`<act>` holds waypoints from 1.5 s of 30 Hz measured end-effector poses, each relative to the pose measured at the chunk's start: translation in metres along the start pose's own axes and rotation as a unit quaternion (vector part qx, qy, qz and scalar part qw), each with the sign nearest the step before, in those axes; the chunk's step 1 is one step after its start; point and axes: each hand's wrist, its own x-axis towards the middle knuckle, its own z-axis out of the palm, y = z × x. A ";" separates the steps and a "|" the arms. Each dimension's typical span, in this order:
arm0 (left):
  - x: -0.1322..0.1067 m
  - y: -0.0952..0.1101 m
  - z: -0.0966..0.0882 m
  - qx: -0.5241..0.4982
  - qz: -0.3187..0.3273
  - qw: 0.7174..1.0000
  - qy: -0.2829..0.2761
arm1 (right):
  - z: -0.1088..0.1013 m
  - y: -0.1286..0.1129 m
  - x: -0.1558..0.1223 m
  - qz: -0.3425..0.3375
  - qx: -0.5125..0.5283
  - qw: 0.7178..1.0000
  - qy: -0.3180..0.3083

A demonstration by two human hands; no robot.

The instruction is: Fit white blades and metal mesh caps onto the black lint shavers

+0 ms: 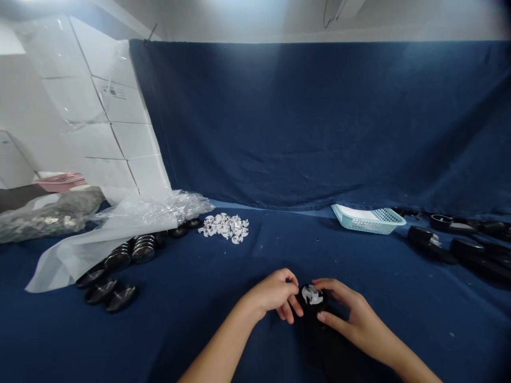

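Both hands meet low in the middle of the blue cloth table (223,319). My left hand (275,294) and my right hand (347,314) curl around a small round black part (312,306) that carries a white insert (312,294) on top. The fingertips of both hands pinch at that part. A pile of loose white inserts (224,226) lies farther back on the table. Black round discs (120,259) lie in rows and stacks to the left.
A clear plastic bag (120,226) spreads over the left discs, with a grey bag (48,213) behind it. A light blue basket (367,219) sits back right. More black parts (463,244) lie at the far right. White boxes (104,117) stand at the back left.
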 end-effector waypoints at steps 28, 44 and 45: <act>0.043 -0.046 -0.091 0.425 -0.048 0.761 0.488 | 0.010 -0.017 0.000 -0.038 -0.077 0.996 -0.022; -0.037 -0.049 -0.139 0.543 -0.047 0.652 0.527 | 0.013 -0.009 0.001 -0.041 -0.158 0.986 0.027; -0.052 -0.052 -0.152 0.544 -0.070 0.635 0.544 | 0.013 -0.010 0.002 -0.038 -0.159 0.986 0.027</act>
